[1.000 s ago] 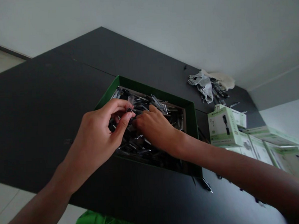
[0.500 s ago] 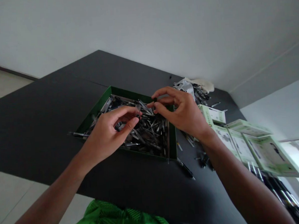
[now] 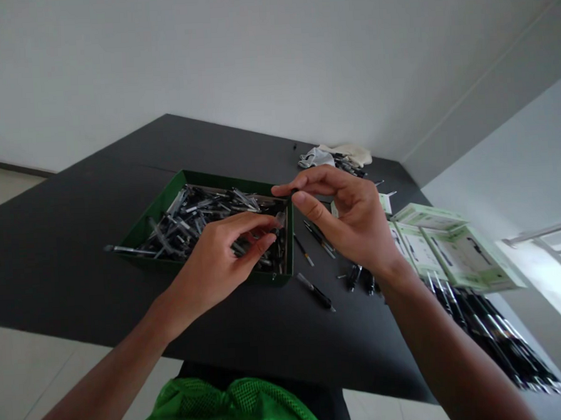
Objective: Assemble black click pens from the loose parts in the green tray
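My left hand [image 3: 230,247] is over the right part of a green box [image 3: 289,250], its thumb and fingertips closed on a small clear tubular piece [image 3: 281,219] with a dark end. Most of that piece is hidden by the fingers. Pen parts [image 3: 198,211], clear and black, lie jumbled in the box. Just past the box's right corner, my right hand [image 3: 349,216] pinches a small black piece [image 3: 294,192] between thumb and forefinger; its exact kind is too small to make out. On the table below lies a black and clear pen [image 3: 317,294].
Loose pen pieces [image 3: 318,238] are scattered right of the box on the dark table [image 3: 98,232]. Open white and green cartons [image 3: 471,256] and a row of black pens [image 3: 494,330] stand at the right. Pale cloth gloves [image 3: 350,153] lie at the back.
My right hand has come up out of the box with a small black piece and moved right. My left hand keeps its pinch and now appears further right over the box. The view has shifted.
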### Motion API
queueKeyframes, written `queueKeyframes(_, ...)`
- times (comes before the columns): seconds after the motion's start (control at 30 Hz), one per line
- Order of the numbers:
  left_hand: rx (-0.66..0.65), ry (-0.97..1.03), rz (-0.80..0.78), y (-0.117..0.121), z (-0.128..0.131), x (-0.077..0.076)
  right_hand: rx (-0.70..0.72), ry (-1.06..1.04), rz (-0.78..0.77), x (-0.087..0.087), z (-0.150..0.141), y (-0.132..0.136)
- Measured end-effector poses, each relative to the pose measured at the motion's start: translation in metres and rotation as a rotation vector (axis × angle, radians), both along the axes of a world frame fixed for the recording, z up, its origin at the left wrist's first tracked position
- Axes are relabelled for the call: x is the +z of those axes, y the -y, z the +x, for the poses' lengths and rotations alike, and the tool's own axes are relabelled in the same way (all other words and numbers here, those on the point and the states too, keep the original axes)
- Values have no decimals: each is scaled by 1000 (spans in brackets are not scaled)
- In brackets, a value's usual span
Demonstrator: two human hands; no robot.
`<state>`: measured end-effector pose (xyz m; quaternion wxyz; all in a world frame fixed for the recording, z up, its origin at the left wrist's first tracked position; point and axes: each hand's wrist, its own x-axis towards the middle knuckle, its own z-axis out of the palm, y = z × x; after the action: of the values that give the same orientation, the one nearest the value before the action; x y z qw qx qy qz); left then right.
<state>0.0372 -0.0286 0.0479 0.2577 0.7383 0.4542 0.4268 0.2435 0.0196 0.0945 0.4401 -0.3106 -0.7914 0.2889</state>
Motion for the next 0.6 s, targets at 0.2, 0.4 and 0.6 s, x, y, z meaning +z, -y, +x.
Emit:
queueKeyframes(0.2, 7, 4, -4, 5, 10, 1, 65, 27, -16, 1, 13, 8)
queueKeyframes(0.4, -17, 36, -12, 6, 17, -1, 75, 69, -11, 0, 20, 12)
queueKeyframes(0.6, -28, 57, -36, 7, 20, 0, 95, 54, 11, 0, 22, 12)
